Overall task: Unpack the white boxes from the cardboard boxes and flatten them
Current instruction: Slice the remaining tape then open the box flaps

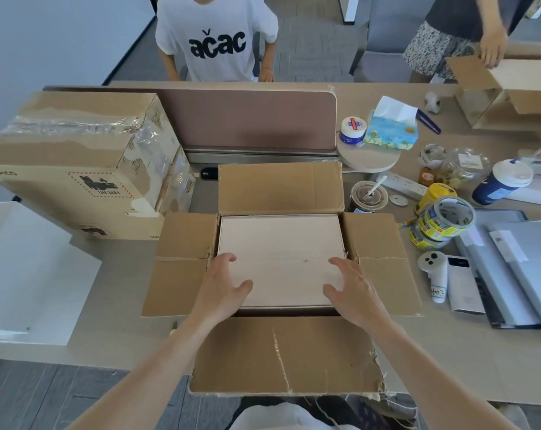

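White box (281,237) is seen lying flat inside the open cardboard box (280,187), which is set at the near edge of the desk (120,293) with its four flaps folded outward. The box's near left part is overlapped by the left hand (222,285) and its near right part by the right hand (352,290). The fingers (228,259) of both are spread and loosely curved, with nothing pinched; whether the lid is touched cannot be told. The top is plain, pale and flat.
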